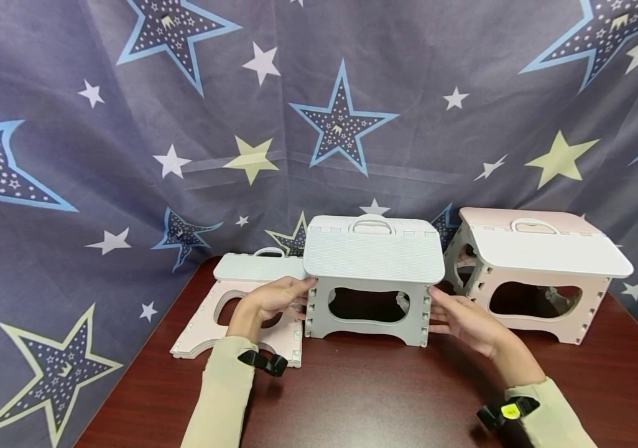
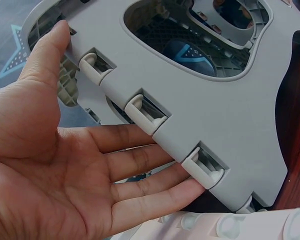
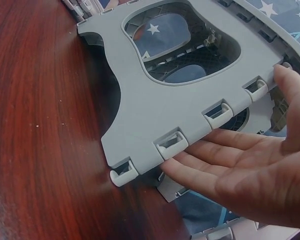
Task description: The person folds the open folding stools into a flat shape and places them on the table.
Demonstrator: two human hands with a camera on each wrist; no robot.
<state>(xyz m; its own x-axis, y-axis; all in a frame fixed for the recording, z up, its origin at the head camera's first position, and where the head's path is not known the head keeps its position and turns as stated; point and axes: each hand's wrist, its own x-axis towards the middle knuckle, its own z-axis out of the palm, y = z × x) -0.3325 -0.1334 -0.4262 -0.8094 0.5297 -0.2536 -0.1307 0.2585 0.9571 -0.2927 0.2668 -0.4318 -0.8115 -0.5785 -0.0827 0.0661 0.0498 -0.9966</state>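
Note:
A light grey folding step stool (image 1: 374, 249) with a carry handle on top stands unfolded in the middle of the table. My left hand (image 1: 280, 297) is at its left side, thumb by the seat's underside and fingers (image 2: 140, 159) extended along the hinged leg edge. On the opposite side, my right hand (image 1: 467, 320) mirrors this: straight fingers (image 3: 210, 167) touch the hinge row and the thumb points up toward the seat. Through the front panel's cutout the inside of the stool shows.
Left of the grey stool lies a folded pink stool (image 1: 201, 323) with a grey folded piece (image 1: 257, 266) at its far end. To the right stands an unfolded pink and white stool (image 1: 548, 249). A star-patterned curtain (image 1: 341, 37) hangs behind the dark red wooden table (image 1: 352, 398).

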